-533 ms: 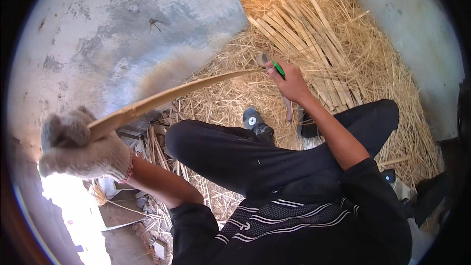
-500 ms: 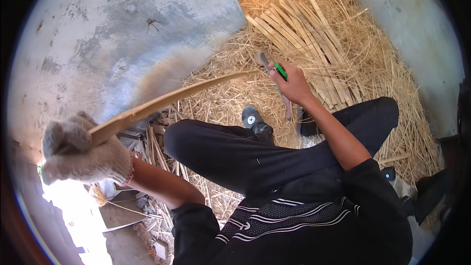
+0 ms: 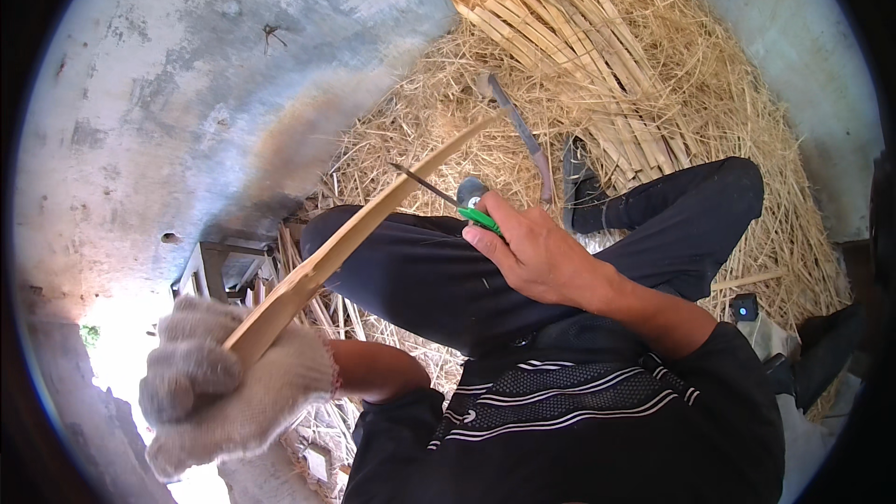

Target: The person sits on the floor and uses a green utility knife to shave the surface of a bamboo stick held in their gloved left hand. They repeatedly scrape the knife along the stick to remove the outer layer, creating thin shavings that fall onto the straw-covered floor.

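Observation:
My left hand (image 3: 238, 378), in a pale knitted work glove, is closed around the near end of a long tan bamboo strip (image 3: 341, 247). The strip slants up and away to the right, its tip in the air above the shavings. My right hand (image 3: 541, 247), bare, grips a small green-handled knife (image 3: 481, 218). Its thin dark blade points up-left and crosses the strip in this view; whether it touches cannot be told. Beyond, a long-bladed knife with a brown handle (image 3: 541, 168) lies on the shavings.
Several split bamboo strips (image 3: 597, 65) lie in a row on a heap of straw-like shavings (image 3: 737, 103). A weathered grey wall (image 3: 224, 56) rises at left, another pale wall (image 3: 793, 56) at right. A small metal-framed stand (image 3: 219, 271) sits beside my left knee.
My right hand with the green-handled knife has come nearer and left, its blade now across the strip. My left hand has moved right and nearer with the strip, which tilts more steeply.

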### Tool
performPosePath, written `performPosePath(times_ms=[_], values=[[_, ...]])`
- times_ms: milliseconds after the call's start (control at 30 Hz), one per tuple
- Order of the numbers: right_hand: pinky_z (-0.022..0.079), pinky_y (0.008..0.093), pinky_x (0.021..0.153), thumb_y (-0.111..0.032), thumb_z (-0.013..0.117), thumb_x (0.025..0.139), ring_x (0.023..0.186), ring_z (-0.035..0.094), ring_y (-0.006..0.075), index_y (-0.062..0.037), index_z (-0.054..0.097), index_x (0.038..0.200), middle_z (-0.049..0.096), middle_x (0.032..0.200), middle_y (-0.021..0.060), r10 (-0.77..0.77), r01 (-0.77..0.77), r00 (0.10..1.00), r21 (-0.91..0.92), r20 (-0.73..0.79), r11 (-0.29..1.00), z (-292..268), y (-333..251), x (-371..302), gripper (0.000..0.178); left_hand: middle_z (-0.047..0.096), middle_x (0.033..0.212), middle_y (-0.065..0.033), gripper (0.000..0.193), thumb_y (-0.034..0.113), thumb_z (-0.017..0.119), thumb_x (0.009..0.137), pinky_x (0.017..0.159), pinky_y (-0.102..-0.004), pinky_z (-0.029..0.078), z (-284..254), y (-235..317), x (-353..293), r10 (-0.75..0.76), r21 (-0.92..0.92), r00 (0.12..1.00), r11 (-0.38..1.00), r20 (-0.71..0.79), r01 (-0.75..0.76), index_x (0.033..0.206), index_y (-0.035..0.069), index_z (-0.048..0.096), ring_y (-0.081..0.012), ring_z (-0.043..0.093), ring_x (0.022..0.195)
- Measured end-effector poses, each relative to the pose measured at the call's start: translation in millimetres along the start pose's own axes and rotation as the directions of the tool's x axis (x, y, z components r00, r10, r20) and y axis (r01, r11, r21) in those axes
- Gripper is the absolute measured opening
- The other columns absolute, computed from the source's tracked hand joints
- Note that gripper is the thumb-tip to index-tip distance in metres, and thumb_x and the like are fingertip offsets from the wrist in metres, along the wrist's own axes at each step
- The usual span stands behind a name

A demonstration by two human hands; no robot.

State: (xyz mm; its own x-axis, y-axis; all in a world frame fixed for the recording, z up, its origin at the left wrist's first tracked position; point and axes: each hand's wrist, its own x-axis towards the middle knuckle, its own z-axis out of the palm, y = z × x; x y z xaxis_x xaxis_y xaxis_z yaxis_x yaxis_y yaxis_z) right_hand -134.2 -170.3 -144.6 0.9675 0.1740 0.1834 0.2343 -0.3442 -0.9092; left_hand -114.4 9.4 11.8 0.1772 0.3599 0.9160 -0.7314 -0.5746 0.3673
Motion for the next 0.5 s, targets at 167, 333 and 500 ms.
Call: performPosePath(times_ms=[167, 333, 500], values=[[0.041, 0.0433, 0.055, -0.021, 0.05, 0.097, 0.056, 0.055, 0.0372, 0.0017, 0.051, 0.096, 0.054, 0.061, 0.0211, 0.087, -0.085, 0.996, 0.114, -0.008, 0.99, -5.5, 6.3, 1.8, 0.022, 0.027, 0.038, 0.008, 0.064, 0.055, 0.022, 0.101, 0.029, -0.0204, 0.024, -2.3, -10.0, -14.1, 0.057, -0.111, 0.997, 0.992, -0.056, -0.063, 0.049, 0.019, 0.032, -0.0045, 0.027, 0.029], [0.041, 0.0404, 0.054, -0.018, 0.049, 0.096, 0.054, 0.054, 0.0336, 0.0014, 0.051, 0.099, 0.053, 0.062, 0.0188, 0.153, -0.14, 0.987, 0.196, -0.055, 0.971, -3.5, 34.9, -3.8, 0.02, 0.029, 0.044, 0.0059, 0.061, 0.055, 0.021, 0.101, 0.032, -0.0209, 0.027, 11.4, -28.7, -49.6, 0.072, -0.051, 0.995, 0.996, -0.07, -0.076, 0.057, 0.016, 0.034, -0.0057, 0.028, 0.033], [0.043, 0.0367, 0.053, -0.018, 0.05, 0.097, 0.054, 0.057, 0.031, -0.0001, 0.05, 0.105, 0.055, 0.063, 0.0155, -0.037, 0.047, 0.994, 0.1, -0.1, 0.994, -0.8, 20.5, -8.1, 0.019, 0.027, 0.049, 0.0047, 0.052, 0.044, 0.022, 0.105, 0.035, -0.0205, 0.026, 5.9, -25.9, -55.8, 0.073, -0.036, 0.995, 0.996, -0.072, -0.076, 0.064, 0.014, 0.033, -0.0063, 0.027, 0.036]])
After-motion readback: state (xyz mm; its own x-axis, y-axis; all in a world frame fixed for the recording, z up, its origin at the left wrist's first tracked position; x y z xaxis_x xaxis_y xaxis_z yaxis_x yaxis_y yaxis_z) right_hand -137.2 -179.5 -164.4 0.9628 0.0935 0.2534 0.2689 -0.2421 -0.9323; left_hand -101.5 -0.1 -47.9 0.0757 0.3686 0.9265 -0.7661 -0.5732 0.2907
